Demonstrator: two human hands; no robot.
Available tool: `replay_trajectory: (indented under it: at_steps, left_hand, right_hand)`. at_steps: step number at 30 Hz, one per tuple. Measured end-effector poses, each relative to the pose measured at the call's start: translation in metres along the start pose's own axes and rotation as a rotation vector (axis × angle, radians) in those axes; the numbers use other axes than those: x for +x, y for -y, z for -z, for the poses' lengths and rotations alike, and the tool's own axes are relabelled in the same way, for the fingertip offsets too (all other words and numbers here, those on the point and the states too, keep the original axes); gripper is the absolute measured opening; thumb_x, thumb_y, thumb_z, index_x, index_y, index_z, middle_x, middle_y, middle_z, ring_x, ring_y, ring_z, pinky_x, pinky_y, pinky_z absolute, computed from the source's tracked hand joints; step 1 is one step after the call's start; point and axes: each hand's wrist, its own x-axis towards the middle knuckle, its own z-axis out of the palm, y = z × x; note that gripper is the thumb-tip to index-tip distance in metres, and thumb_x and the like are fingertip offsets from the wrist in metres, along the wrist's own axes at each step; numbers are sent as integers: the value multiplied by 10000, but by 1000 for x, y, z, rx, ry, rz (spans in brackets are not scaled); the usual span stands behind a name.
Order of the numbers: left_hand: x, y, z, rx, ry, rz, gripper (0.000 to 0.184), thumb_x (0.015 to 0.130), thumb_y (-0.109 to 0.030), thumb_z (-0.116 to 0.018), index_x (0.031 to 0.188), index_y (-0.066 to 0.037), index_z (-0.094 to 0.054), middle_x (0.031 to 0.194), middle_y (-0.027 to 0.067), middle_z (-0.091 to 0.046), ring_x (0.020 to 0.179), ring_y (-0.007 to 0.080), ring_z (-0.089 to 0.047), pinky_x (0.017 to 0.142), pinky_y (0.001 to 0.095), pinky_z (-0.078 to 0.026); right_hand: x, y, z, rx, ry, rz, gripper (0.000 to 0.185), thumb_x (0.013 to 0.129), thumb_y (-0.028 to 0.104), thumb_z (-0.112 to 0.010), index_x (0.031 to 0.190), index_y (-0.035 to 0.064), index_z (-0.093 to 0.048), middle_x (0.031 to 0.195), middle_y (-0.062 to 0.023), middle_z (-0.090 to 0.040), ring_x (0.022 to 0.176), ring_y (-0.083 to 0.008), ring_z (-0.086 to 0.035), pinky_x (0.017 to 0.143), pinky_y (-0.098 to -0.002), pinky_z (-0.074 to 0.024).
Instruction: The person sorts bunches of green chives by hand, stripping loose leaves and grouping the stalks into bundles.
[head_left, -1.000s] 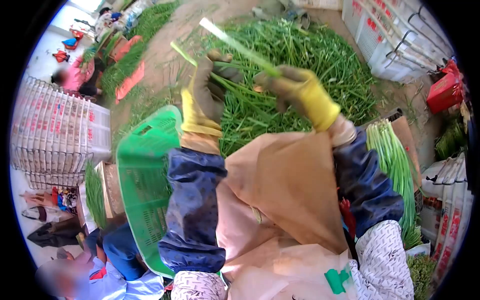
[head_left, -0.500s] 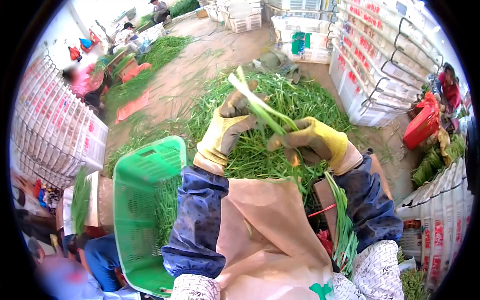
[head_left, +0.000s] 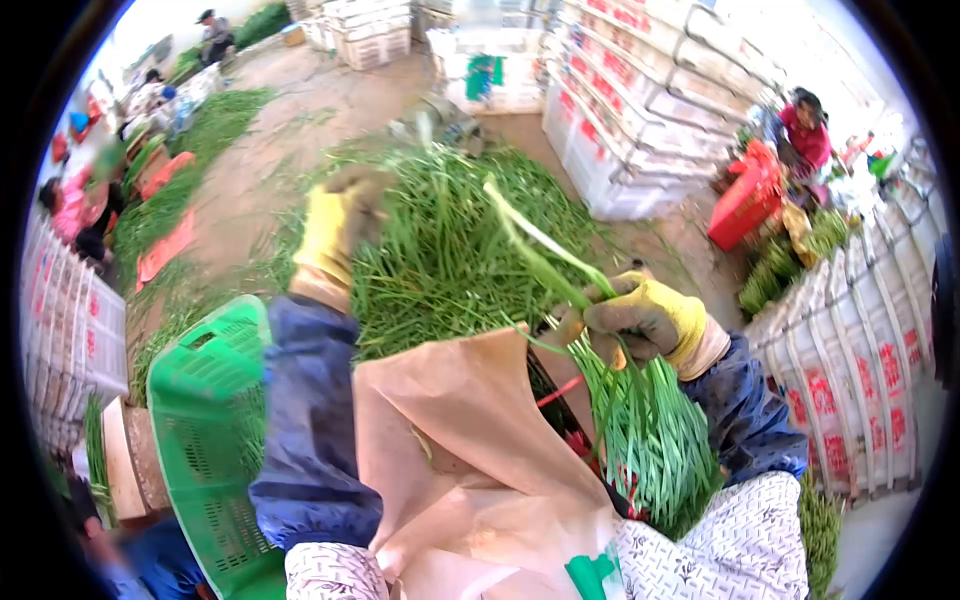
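Note:
My right hand, in a yellow and brown glove, is closed on a few green stalks with pale ends, perhaps garlic chives. The stalks point up and to the left. Below it, a thick bundle of similar green stalks lies beside my lap, near a thin red strip. My left hand, in a matching glove, is raised over the left side of a large heap of loose greens. Motion smears its fingers, so what they hold is unclear. A tan apron covers my lap.
A green plastic basket stands at my left. White crates are stacked behind the heap, at left and at right. A red container stands near a person in red. Other people sit at far left.
My hands have moved apart: the left went left, away from the stalks, while the right keeps hold of them. The view has swung right, showing more of the bundle beside my lap.

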Motion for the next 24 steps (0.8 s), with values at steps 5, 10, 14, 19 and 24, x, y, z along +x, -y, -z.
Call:
replay_trajectory:
  at_steps: [5, 10, 14, 19, 24]
  left_hand:
    - [12, 49, 9, 1342, -19, -79, 581, 806, -111, -550, 1361, -260, -465, 1261, 176, -570, 1159, 381, -540, 948, 441, -451]
    - [-2, 64, -81, 471, 414, -300, 485, 816, -12, -591, 1289, -117, -556, 1242, 106, -608, 1151, 218, -575, 991, 324, -444]
    - [-52, 43, -219, 656, 629, -787, 416, 861, -153, -609, 1271, -99, -561, 1236, 115, -603, 1151, 291, -561, 983, 372, -441]
    - [-96, 91, -337, 813, 665, -1078, 519, 868, -374, -615, 1320, -139, -514, 1346, 98, -507, 1251, 326, -452, 1064, 441, -334]
    - [-123, 127, -328, 922, 901, -1023, 560, 869, -404, -600, 1350, -141, -488, 1374, 94, -480, 1286, 336, -413, 1090, 486, -294]
  right_hand:
    - [-78, -54, 66, -485, -251, 455, 191, 716, -5, -635, 906, 3, -641, 861, -108, -673, 574, -153, -620, 468, -276, -473]
    - [-200, -101, 120, -501, -1097, -362, 232, 871, 193, -607, 997, 0, -635, 650, -27, -575, 520, -117, -567, 476, -265, -446]
    - [-207, -155, 112, -310, -1048, -331, 224, 877, 183, -602, 1013, 9, -642, 678, -37, -605, 545, -115, -563, 512, -256, -470]
    - [-145, -189, 84, -782, -798, -235, 227, 798, 133, -607, 1015, 85, -655, 717, -90, -643, 615, -207, -635, 572, -318, -496]
    - [-128, -199, 103, -836, -748, -47, 188, 836, 153, -584, 1002, 91, -648, 709, -32, -636, 655, -174, -618, 563, -313, -471]
